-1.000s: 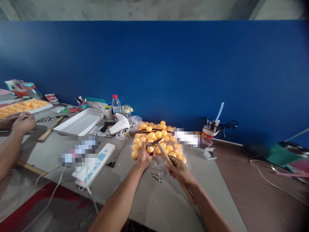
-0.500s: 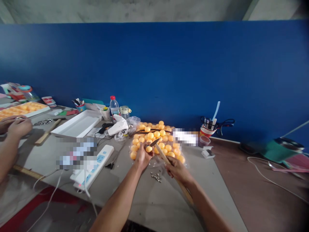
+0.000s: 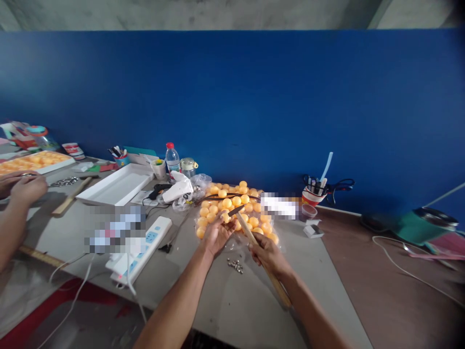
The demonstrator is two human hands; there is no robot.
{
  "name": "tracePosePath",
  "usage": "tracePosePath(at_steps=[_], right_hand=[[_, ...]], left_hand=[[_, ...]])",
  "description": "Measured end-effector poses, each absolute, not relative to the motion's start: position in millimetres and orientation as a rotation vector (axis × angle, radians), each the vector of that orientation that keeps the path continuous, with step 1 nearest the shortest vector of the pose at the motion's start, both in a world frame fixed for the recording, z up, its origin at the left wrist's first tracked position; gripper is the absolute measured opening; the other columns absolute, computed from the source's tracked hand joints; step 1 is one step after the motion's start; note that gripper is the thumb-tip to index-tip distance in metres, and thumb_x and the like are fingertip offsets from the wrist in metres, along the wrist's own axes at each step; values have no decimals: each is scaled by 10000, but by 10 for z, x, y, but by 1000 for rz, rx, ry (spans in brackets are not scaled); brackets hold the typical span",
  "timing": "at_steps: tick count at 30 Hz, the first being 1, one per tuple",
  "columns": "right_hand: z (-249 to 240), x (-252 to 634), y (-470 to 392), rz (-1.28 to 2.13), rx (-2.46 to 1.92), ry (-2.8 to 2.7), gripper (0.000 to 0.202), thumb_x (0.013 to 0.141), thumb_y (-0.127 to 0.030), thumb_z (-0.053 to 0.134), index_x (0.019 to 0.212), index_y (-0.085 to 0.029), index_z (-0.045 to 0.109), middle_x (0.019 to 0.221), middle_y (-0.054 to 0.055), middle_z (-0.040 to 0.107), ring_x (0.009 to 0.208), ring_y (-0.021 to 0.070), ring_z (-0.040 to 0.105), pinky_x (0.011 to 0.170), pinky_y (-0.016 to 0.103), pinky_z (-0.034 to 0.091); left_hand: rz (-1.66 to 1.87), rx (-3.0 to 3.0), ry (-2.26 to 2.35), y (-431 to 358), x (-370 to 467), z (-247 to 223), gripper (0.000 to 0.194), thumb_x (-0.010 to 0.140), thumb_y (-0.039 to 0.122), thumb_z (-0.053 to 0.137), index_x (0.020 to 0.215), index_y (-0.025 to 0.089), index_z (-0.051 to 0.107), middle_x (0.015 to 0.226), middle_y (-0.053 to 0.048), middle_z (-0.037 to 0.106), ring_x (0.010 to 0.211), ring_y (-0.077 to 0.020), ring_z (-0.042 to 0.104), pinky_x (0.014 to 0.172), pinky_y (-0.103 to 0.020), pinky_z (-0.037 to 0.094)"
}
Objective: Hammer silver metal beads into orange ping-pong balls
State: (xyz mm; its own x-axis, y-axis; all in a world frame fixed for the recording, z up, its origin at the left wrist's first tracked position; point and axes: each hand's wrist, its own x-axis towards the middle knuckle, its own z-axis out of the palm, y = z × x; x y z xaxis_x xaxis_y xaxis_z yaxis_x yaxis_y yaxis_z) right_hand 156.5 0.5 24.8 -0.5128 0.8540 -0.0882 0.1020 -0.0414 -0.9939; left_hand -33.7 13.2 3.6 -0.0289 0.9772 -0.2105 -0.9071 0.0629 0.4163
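Note:
My right hand point(image 3: 267, 252) is wrapped round the wooden handle of a hammer point(image 3: 276, 286), whose dark head points up and left. Its tip is close to an orange ball point(image 3: 225, 217) at the fingertips of my left hand point(image 3: 217, 235). The left palm is turned up, with the thumb and fingers around the ball. Behind both hands lie many orange balls point(image 3: 254, 222) on clear plastic. A small pile of shiny metal pieces point(image 3: 235, 265) rests on the table just below my hands.
A white power strip point(image 3: 140, 252), an empty white tray point(image 3: 116, 185), a bottle point(image 3: 172, 157) and a glue gun point(image 3: 158, 190) stand left. A cup of pens point(image 3: 313, 195) is at right. Another person's hands point(image 3: 27, 189) work at far left.
The fingers of my left hand have opened a little, and the ball has moved slightly up at its fingertips. The hammer head has shifted slightly up and right.

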Motion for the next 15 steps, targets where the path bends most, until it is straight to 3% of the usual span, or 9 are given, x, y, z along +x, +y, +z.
tracePosePath(at_steps=[2, 8, 12, 15], right_hand=[[243, 1569, 11, 1598, -1019, -1641, 226, 764, -379, 629, 816, -188, 520, 523, -89, 477, 382, 54, 398, 409, 204, 293], [233, 1580, 26, 1560, -1049, -1628, 247, 766, -379, 619, 884, -181, 531, 508, -92, 474, 386, 68, 411, 409, 208, 322], [196, 1584, 36, 1575, -1014, -1632, 226, 774, -373, 623, 856, -186, 527, 526, -90, 473, 390, 62, 410, 409, 205, 317], [170, 1583, 40, 1578, -1002, -1646, 204, 785, -363, 616, 835, -188, 524, 527, -87, 476, 393, 59, 413, 411, 201, 312]], left_hand=[[1494, 157, 536, 141, -353, 16, 97, 857, 210, 654, 925, 143, 634, 840, -89, 690, 738, -165, 660, 705, -302, 562], [1462, 148, 564, 162, -378, -16, 279, 941, 373, 566, 848, 121, 639, 747, -67, 651, 602, -121, 588, 581, -249, 519], [1498, 156, 524, 161, -362, -20, 261, 949, 337, 558, 820, 122, 631, 735, -57, 644, 613, -117, 590, 608, -246, 524], [1542, 179, 472, 157, -353, -16, 143, 921, 245, 597, 850, 127, 635, 755, -58, 653, 643, -115, 607, 647, -242, 533]])
